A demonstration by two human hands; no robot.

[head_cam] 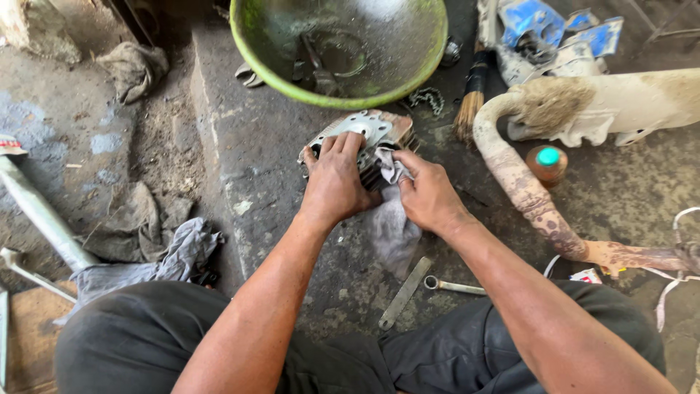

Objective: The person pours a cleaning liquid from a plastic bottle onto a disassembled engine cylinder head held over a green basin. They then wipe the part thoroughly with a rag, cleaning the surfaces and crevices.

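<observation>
A finned metal engine cylinder (372, 131) with a pale gasket face rests on the grimy concrete slab (277, 146). My left hand (335, 179) grips its near side, fingers over the top edge. My right hand (430, 193) presses a grey rag (392, 226) against the cylinder's fins; the rag hangs down toward me.
A green basin (255, 51) holding parts in dirty liquid sits just beyond. A brush (472, 95), a rusty exhaust pipe (525, 190) and a small teal-capped bottle (547, 164) lie right. A flat metal strip (405, 293) and a spanner (452, 286) lie near my knees. Rags (146, 241) lie left.
</observation>
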